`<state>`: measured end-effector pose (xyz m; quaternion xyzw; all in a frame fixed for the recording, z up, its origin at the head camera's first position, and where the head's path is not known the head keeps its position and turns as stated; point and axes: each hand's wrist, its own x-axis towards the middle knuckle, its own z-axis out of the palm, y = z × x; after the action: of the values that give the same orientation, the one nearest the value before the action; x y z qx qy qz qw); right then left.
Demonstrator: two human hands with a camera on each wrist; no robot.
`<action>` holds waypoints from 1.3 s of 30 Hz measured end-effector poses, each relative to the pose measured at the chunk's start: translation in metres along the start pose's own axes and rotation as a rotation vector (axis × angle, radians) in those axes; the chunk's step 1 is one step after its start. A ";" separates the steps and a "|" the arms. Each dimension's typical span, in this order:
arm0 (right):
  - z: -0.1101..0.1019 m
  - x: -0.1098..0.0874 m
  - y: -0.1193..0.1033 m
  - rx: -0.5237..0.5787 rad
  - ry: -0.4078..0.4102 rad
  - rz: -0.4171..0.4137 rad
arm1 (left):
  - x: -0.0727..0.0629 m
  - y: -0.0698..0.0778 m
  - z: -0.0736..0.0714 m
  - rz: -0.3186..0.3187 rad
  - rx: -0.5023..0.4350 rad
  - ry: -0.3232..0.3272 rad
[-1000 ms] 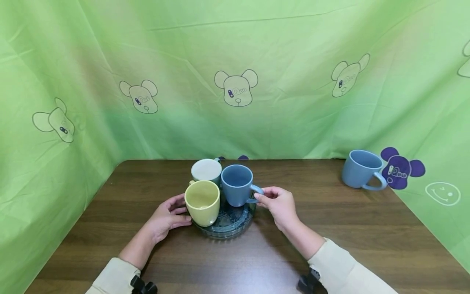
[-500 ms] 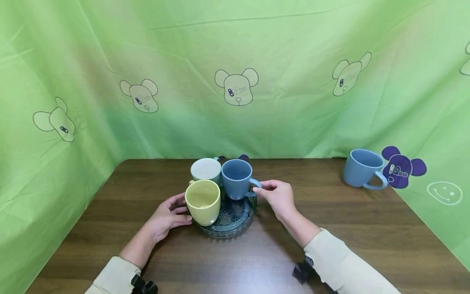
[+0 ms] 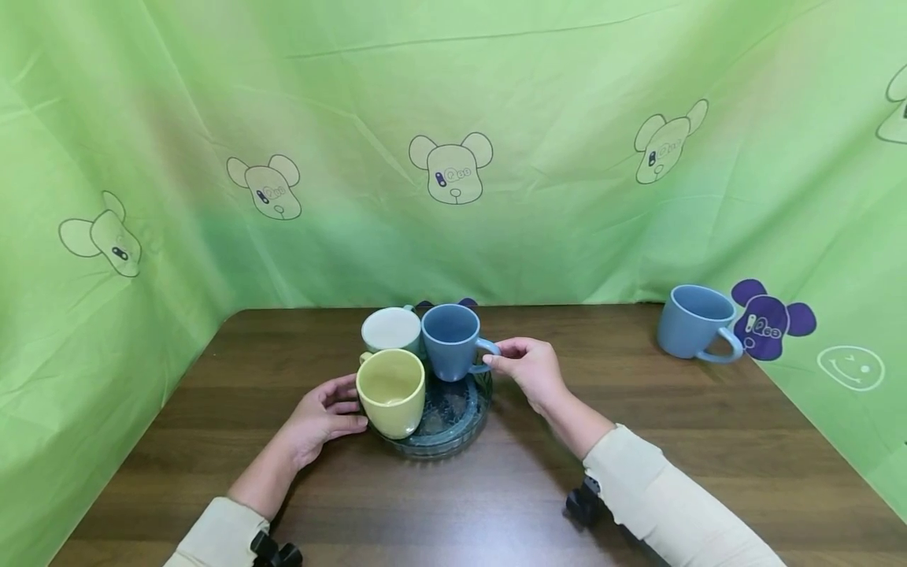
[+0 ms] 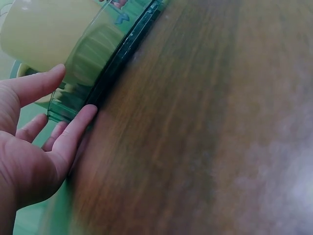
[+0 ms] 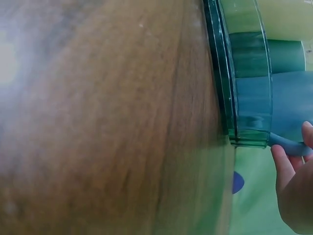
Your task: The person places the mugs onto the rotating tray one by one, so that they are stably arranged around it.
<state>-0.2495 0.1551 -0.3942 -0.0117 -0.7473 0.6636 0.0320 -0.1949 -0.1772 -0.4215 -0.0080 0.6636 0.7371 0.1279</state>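
Note:
My right hand (image 3: 533,378) pinches the handle of a blue mug (image 3: 449,353), which stands upright at the back right of a round, see-through bluish tray (image 3: 459,438). In the right wrist view, thumb and fingers meet at that handle (image 5: 292,146), and the mug's body shows through the tray's low wall. Beside it at the back left is a pale green mug (image 3: 392,332) with a white inside. A yellow mug (image 3: 390,405) occupies the front left of the tray. My left hand (image 3: 320,425) touches the tray's left side with fairly straight fingers, close by the yellow mug.
Another blue mug (image 3: 694,324) stands alone at the back right of the brown wooden table (image 3: 567,504), its handle turned to the front right. A green cloth (image 3: 453,252) with printed bear heads hangs behind the table and along both sides.
My right hand has moved the blue mug backward on the tray, until it stands level with the pale green mug. The left hand stays where it was.

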 end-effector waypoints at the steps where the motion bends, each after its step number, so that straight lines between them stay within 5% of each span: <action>1: 0.000 0.000 0.000 0.002 -0.003 0.002 | 0.000 0.001 0.000 0.003 0.003 -0.001; 12: -0.005 0.000 0.001 0.043 -0.075 -0.003 | 0.000 0.000 -0.002 -0.017 -0.005 0.018; 21: -0.017 -0.003 -0.003 0.104 -0.130 -0.044 | 0.010 0.004 -0.012 0.026 -0.033 -0.011; 39: -0.058 -0.006 0.002 0.237 -0.049 -0.190 | 0.033 0.004 -0.023 0.019 -0.015 -0.047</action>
<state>-0.2396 0.2119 -0.3897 0.0791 -0.6621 0.7412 0.0774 -0.2315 -0.1941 -0.4266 0.0147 0.6550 0.7430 0.1367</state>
